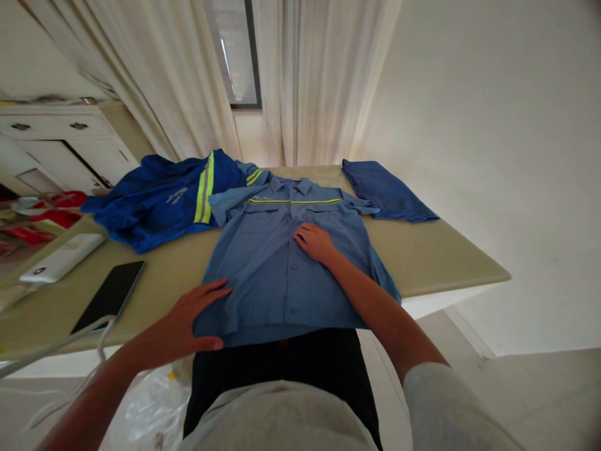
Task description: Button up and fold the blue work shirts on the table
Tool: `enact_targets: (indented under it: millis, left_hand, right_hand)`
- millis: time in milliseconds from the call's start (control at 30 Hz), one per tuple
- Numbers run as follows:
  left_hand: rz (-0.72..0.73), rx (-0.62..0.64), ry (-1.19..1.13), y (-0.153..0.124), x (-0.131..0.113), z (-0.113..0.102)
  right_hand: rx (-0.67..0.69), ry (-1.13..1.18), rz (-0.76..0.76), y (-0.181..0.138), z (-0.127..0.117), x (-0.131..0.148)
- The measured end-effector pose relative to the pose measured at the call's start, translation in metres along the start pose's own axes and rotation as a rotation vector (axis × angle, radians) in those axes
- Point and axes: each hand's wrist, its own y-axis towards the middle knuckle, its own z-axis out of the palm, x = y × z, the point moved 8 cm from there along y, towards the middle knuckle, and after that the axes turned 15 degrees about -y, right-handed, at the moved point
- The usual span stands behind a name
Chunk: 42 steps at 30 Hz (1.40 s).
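A grey-blue short-sleeved work shirt (267,263) with a yellow stripe across the chest lies spread face up, its collar at the far side and its hem over the near table edge. My left hand (200,316) rests at the shirt's lower left corner, fingers and thumb apart. Higher up, my right hand (313,241) lies on the button placket below the chest pockets, its fingers slightly bent and holding nothing. Left of the shirt is a crumpled bright blue work garment (159,194) with a reflective band. A folded dark blue garment (387,191) lies at the right.
A black phone or tablet (110,294) with a white cable (101,326) and a white power bank-like box (63,257) lie on the table (422,257) at left. Behind hang curtains (323,81). A clear plastic bag (153,407) sits below the table's near edge.
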Motion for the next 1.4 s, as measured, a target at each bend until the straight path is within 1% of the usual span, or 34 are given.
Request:
enact_targets:
  millis: [67, 167, 267, 367, 433, 500, 567, 633, 700, 767, 800, 867, 900, 967, 1167, 1400]
  left_hand:
    - [-0.003, -0.12, -0.024, -0.028, 0.004, 0.0]
    - [0.03, -0.255, -0.064, -0.05, 0.007, -0.001]
    - [0.074, -0.286, -0.058, -0.057, 0.003, -0.01]
    - [0.108, -0.26, -0.044, -0.048, -0.015, -0.02]
    - [0.098, -0.275, -0.042, -0.028, -0.034, -0.024]
    - [0.072, -0.293, -0.056, 0.007, -0.055, -0.023]
    - [0.094, -0.219, -0.121, 0.056, -0.077, -0.01]
    - [0.118, -0.19, -0.159, 0.111, -0.094, 0.002]
    - [0.094, -0.145, -0.127, 0.169, -0.1, 0.017]
    - [-0.036, -0.118, -0.1, 0.218, -0.094, 0.03]
    - [-0.081, -0.125, -0.114, 0.238, -0.091, 0.035]
    - [-0.103, -0.144, -0.146, 0.264, -0.09, 0.043]
    - [-0.09, -0.16, -0.165, 0.271, -0.09, 0.046]
    - [-0.053, -0.192, -0.196, 0.275, -0.089, 0.051]
    - [0.016, -0.359, -0.357, 0.262, -0.073, 0.057]
    - [0.117, -0.406, -0.516, 0.261, -0.072, 0.057]
  right_hand:
    - [0.012, -0.039, -0.013, 0.002, -0.004, 0.002]
    - [0.045, -0.092, -0.007, 0.004, -0.013, 0.001]
    - [0.047, -0.098, 0.009, 0.002, -0.02, 0.0]
    - [0.013, -0.07, 0.002, -0.004, -0.018, 0.003]
    - [-0.002, -0.037, 0.009, -0.008, -0.013, 0.004]
    - [-0.008, 0.001, 0.018, -0.011, -0.007, 0.003]
    - [-0.019, 0.034, 0.018, -0.012, -0.005, 0.002]
    - [-0.04, 0.056, 0.018, -0.013, -0.005, 0.0]
    - [-0.059, 0.064, 0.031, -0.014, -0.007, -0.002]
    - [-0.075, 0.061, 0.038, -0.015, -0.009, -0.003]
    - [-0.084, 0.06, 0.041, -0.016, -0.009, -0.003]
    - [-0.108, 0.062, 0.049, -0.017, -0.009, -0.005]
    - [-0.124, 0.064, 0.059, -0.017, -0.009, -0.006]
    - [-0.151, 0.07, 0.073, -0.017, -0.007, -0.009]
    - [-0.153, 0.101, 0.059, -0.015, -0.002, -0.011]
    - [-0.087, 0.089, 0.15, -0.017, -0.003, -0.017]
